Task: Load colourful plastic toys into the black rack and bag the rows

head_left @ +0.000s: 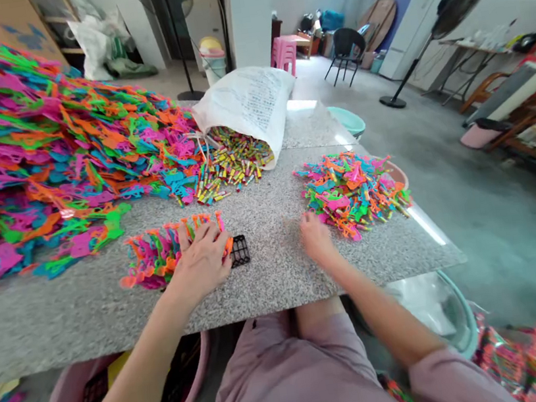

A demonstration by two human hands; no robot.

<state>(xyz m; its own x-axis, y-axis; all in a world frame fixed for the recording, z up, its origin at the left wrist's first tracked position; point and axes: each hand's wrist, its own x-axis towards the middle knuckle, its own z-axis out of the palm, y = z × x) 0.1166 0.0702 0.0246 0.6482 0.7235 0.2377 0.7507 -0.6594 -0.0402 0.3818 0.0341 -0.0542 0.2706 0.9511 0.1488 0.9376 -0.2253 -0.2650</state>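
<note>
My left hand lies palm down over a row of bright plastic pieces standing close together in a black plastic grid rack. An orange plastic piece shows at its thumb and forefinger, which close around it; the palm hides part of the row. Bare cells of the rack stick out to the right. My right hand is curled and slightly blurred, just left of a small heap of mixed plastic pieces. Whatever its fingers hold is hidden.
A big pile of coloured plastic pieces covers the table's left. A white sack spills small yellow tubes at the back. Below the granite table are a pink tub and a green-rimmed basin.
</note>
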